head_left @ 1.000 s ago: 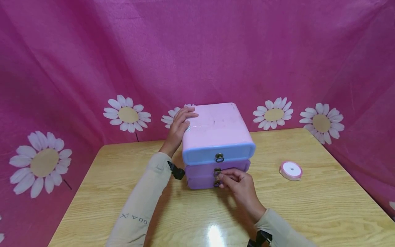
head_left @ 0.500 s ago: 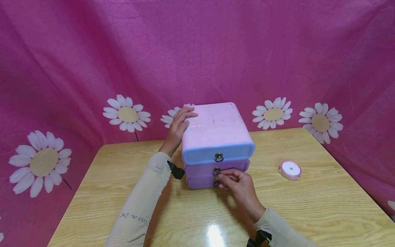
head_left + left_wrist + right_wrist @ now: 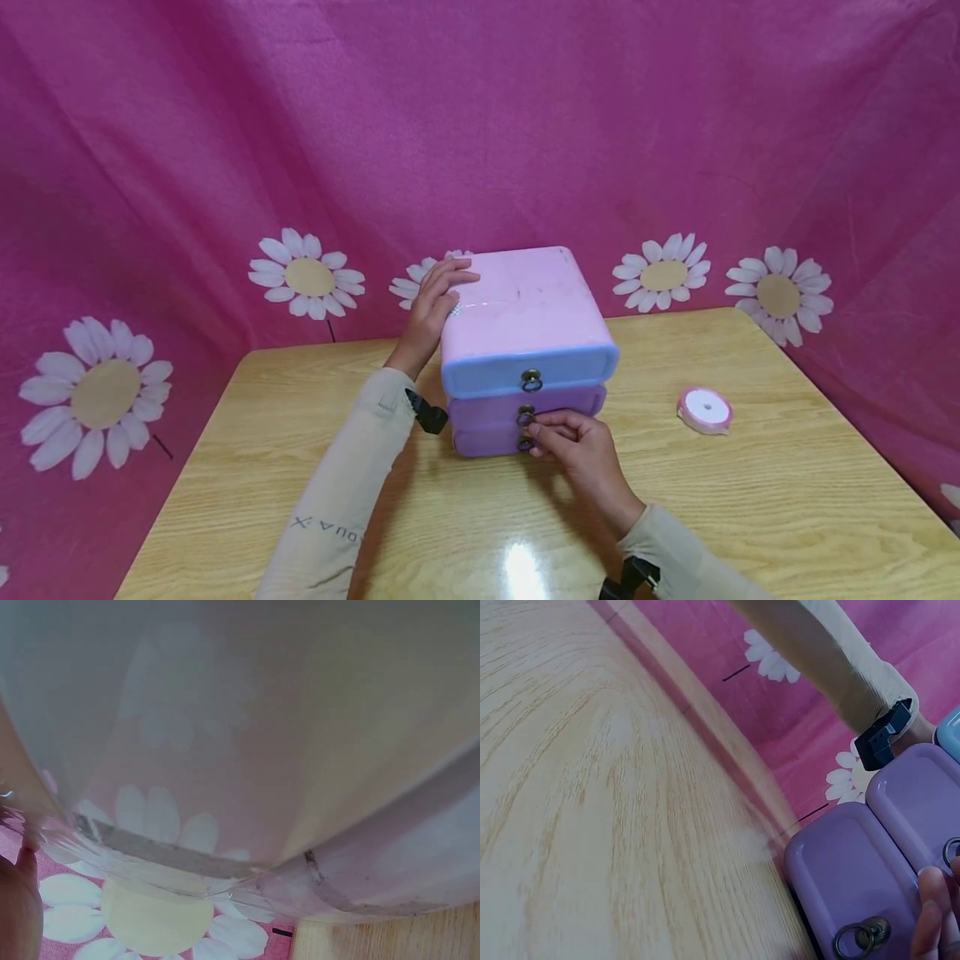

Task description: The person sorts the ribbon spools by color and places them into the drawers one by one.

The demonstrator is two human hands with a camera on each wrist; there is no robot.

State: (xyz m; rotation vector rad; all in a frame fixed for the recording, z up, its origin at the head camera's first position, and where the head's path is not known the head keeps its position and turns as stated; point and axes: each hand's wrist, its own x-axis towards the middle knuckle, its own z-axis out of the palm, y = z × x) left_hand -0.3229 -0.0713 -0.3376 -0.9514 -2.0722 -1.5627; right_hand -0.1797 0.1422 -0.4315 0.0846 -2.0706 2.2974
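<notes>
A small chest of drawers (image 3: pixel 525 308) with a pink glossy body stands on the table. Its top drawer front (image 3: pixel 480 375) is blue, and the two below are purple. My left hand (image 3: pixel 433 310) rests over the left edge of the chest's top, fingers lying on the pink surface. With thumb and fingertips my right hand (image 3: pixel 581 450) pinches the ring pull (image 3: pixel 526 417) of the middle drawer (image 3: pixel 919 791). Just below those fingers hangs the bottom drawer's ring pull (image 3: pixel 853 941). All the drawers look closed. The chest's glossy side (image 3: pixel 225 750) fills the left wrist view.
A ribbon spool (image 3: pixel 706 410), pink and white, lies on the wooden table (image 3: pixel 750 500) to the right of the chest. Behind the table hangs a magenta cloth (image 3: pixel 525 125) with white daisies, close to the back of the chest.
</notes>
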